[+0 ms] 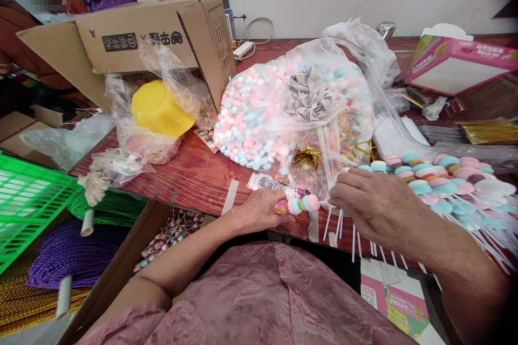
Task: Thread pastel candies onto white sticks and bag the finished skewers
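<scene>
My left hand (265,209) is closed around one end of a marshmallow skewer (298,205), a short row of pink, white, blue and green pieces pointing right. From its right end a white stick runs to the bent fingertips of my right hand (364,202), which are closed on it; the fingertips are partly hidden. Below and beside the right hand, finished marshmallow skewers (449,180) lie heaped with their white sticks over the table edge. Behind both hands stands a large clear bag of pastel marshmallows (251,118), with crumpled grey cloth (309,97) on top.
An open cardboard box (157,38) and a yellow bowl-shaped piece (159,108) stand at the back left. A pink carton (461,59) is at the back right. Below left are a green basket (32,199) and purple twisted cords (81,253). Another person (24,43) is at far left.
</scene>
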Available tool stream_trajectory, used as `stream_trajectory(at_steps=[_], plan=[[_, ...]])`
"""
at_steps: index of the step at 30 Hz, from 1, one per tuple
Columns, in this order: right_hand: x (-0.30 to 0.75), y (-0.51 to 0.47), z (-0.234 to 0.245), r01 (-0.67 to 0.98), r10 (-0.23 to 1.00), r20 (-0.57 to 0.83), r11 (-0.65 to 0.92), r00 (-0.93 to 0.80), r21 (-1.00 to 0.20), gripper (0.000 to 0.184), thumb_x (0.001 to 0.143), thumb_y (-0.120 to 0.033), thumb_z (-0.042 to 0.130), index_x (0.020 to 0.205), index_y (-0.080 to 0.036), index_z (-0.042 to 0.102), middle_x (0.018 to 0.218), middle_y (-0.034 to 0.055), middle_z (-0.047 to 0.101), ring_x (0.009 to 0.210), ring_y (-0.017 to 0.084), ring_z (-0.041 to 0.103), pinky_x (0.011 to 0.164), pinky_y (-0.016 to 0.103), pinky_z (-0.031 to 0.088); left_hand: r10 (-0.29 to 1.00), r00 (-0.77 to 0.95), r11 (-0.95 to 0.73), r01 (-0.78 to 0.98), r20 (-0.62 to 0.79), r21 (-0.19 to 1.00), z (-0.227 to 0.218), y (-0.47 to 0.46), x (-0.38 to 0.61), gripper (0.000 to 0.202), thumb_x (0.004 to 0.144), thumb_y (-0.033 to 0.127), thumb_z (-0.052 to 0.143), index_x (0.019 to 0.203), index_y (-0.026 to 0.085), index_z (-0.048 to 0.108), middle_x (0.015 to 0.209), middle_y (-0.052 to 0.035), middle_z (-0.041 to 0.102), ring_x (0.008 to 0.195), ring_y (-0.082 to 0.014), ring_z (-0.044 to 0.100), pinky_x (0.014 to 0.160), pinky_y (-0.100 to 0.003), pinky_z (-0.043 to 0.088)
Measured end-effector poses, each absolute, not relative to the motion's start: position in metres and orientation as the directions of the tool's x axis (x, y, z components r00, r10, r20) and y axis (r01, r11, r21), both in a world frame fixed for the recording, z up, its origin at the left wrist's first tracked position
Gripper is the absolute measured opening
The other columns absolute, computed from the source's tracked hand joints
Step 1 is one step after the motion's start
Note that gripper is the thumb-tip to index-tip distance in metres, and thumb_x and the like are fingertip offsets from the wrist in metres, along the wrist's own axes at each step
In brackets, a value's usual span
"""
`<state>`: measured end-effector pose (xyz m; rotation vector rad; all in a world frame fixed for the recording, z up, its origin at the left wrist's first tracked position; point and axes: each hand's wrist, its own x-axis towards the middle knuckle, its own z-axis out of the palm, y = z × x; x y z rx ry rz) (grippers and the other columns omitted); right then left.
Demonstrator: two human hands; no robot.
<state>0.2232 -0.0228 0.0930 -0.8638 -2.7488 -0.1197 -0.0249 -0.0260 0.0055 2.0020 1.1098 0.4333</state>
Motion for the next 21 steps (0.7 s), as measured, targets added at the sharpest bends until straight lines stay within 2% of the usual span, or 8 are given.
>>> stream_trajectory(at_steps=[3,7,10,15,19,21], plan=[[0.229,-0.021,0.095,0.587,0.564,0.268,0.81,-0.781,0.005,0.021,0.083,-0.004,0.04,0.077,-0.019,0.054,0.073,0.0056,0.056,0.067,0.019,0.047,0.061,0.031,0.026,0.849,0.528,-0.343,0.559,-0.006,0.755,0.006,-0.025,-0.026,0.019,0.082,0.035,0.07,0.084,0.017,0.064,0.074,0.002,0.063,0.069,-0.0132,0.054,0.062,-0.024,0.034],[0.227,-0.021,0.09,0.598,0.572,0.27,0.802,-0.774,0.015,0.02,0.083,-0.004,0.041,0.075,-0.019,0.053,0.073,0.0059,0.056,0.067,0.019,0.047,0.061,0.031,0.025,0.846,0.533,-0.402,0.621,0.014,0.672,0.004,-0.027,-0.023,0.022,0.083,0.038,0.068,0.085,0.017,0.063,0.077,-0.0007,0.065,0.07,-0.0153,0.056,0.063,-0.025,0.035],[0.221,-0.02,0.086,0.605,0.573,0.268,0.794,-0.775,0.051,0.02,0.078,-0.002,0.043,0.073,-0.019,0.053,0.071,0.0058,0.055,0.066,0.019,0.046,0.061,0.032,0.024,0.845,0.534,-0.416,0.664,-0.004,0.621,0.0,-0.028,-0.019,0.025,0.083,0.042,0.068,0.085,0.017,0.063,0.079,-0.0026,0.066,0.07,-0.0166,0.056,0.063,-0.026,0.036],[0.212,-0.013,0.091,0.552,0.516,0.279,0.831,-0.81,0.066,0.019,0.078,-0.002,0.046,0.071,-0.018,0.055,0.069,0.0061,0.056,0.065,0.019,0.046,0.06,0.031,0.026,0.849,0.525,-0.37,0.679,-0.067,0.634,-0.001,-0.028,-0.015,0.026,0.085,0.043,0.066,0.084,0.017,0.061,0.076,-0.0016,0.064,0.068,-0.0161,0.056,0.061,-0.025,0.036],[0.208,-0.013,0.101,0.477,0.451,0.264,0.878,-0.853,0.04,0.022,0.078,0.0,0.044,0.076,-0.018,0.057,0.075,0.0069,0.057,0.071,0.02,0.046,0.064,0.032,0.029,0.853,0.506,-0.344,0.733,-0.132,0.587,0.006,-0.029,-0.013,0.021,0.081,0.036,0.068,0.086,0.016,0.062,0.081,-0.004,0.066,0.073,-0.0187,0.057,0.064,-0.027,0.037],[0.207,-0.012,0.104,0.445,0.419,0.272,0.894,-0.867,0.042,0.024,0.078,0.001,0.043,0.078,-0.018,0.058,0.076,0.007,0.056,0.071,0.021,0.045,0.065,0.032,0.03,0.839,0.517,-0.312,0.71,-0.167,0.631,0.009,-0.03,-0.012,0.018,0.079,0.031,0.07,0.086,0.016,0.063,0.08,-0.0029,0.066,0.073,-0.0179,0.057,0.065,-0.026,0.038]])
